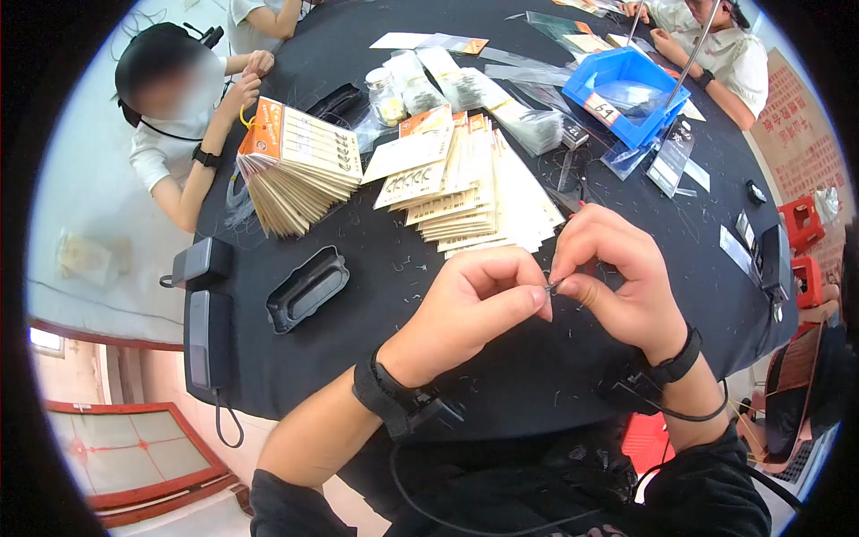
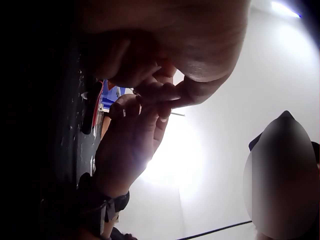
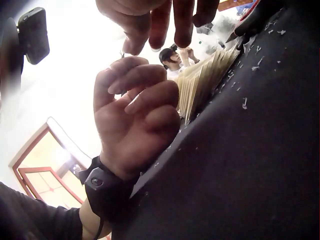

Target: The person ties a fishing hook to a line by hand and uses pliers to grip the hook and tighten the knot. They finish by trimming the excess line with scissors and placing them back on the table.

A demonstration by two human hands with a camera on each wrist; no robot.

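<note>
Both hands meet over the near part of the black table in the head view. My left hand [image 1: 474, 300] pinches a tiny dark, thin piece [image 1: 552, 287] between thumb and forefinger. From the other side, my right hand [image 1: 617, 273] pinches the same piece at its thumb and fingertips. It is too small to make out its kind. Just beyond the hands lies a fanned stack of cream cards [image 1: 465, 201] with orange tops, the upper ones bearing small dark hooks. In the right wrist view, the left hand [image 3: 137, 115] has its fingers curled below the right fingers [image 3: 159, 27].
A second bundle of hook cards [image 1: 309, 166] stands at the left, behind a black plastic tray [image 1: 309, 288]. Farther back are a blue bin [image 1: 617, 98], clear bags [image 1: 528, 125] and a jar [image 1: 385, 98]. White scraps litter the cloth. Other people sit around the table.
</note>
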